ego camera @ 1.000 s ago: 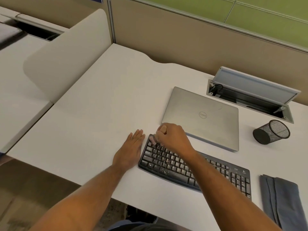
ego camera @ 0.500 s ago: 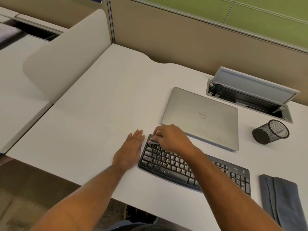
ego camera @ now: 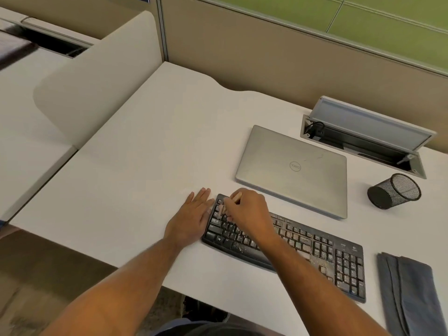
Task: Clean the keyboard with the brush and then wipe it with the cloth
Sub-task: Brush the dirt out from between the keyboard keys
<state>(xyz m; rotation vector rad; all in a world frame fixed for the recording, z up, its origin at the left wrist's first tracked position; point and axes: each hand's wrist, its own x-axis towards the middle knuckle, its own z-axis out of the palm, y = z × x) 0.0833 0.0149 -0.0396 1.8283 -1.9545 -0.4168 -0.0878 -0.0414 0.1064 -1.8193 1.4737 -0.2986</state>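
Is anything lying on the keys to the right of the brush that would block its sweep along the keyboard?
Nothing visible does. The right hand grips the brush at the keyboard's left end; the keys beyond carry only dust and crumbs, though the forearm hides some of them. The cloth lies apart, off its right end.

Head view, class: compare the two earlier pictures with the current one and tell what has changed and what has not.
The right hand, gripping the brush, shifted slightly over the top-left keys of the keyboard, a small brushing stroke. The left hand stayed flat beside the keyboard. Laptop, mesh cup and cloth are unmoved.
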